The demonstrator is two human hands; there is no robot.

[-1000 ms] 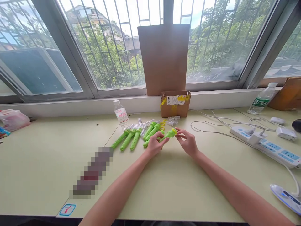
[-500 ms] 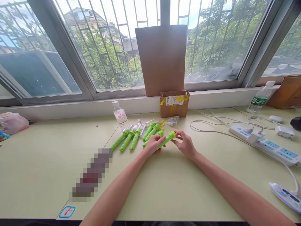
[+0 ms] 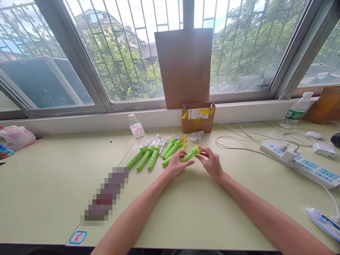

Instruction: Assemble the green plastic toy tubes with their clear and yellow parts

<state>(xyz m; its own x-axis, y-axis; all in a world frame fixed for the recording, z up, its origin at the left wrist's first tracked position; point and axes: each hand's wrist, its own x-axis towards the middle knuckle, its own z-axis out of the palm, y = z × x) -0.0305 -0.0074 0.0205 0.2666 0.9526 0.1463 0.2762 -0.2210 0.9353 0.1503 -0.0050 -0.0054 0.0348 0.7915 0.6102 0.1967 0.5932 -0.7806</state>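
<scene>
Between my hands a green ribbed plastic handle [image 3: 189, 156] lies tilted, its yellow ring [image 3: 197, 149] at the upper right end. My left hand [image 3: 177, 164] holds the lower part, fingers behind it and thumb stretched out below. At the ringed end, my right hand [image 3: 211, 162] pinches the yellow ring; its fingertips are partly hidden. Beyond my left hand lie more green handles [image 3: 170, 148], one partly covered by that hand. Several green handles with clear tubes [image 3: 145, 158] lie to the left. Loose yellow rings [image 3: 183, 141] are behind the held handle.
A water bottle [image 3: 137, 131] stands behind the handles, near clear plastic parts [image 3: 196, 136]. A small cardboard box [image 3: 198, 124] is against the wall. Right: cables, a power strip [image 3: 305, 164] and another bottle [image 3: 296, 111]. Left: a blurred object [image 3: 106, 194] and a pink bag [image 3: 18, 136].
My left thumb has moved off the top of the handle and now stretches out below it, showing more of the handle. The right hand stays at the ringed end. The view has shifted slightly.
</scene>
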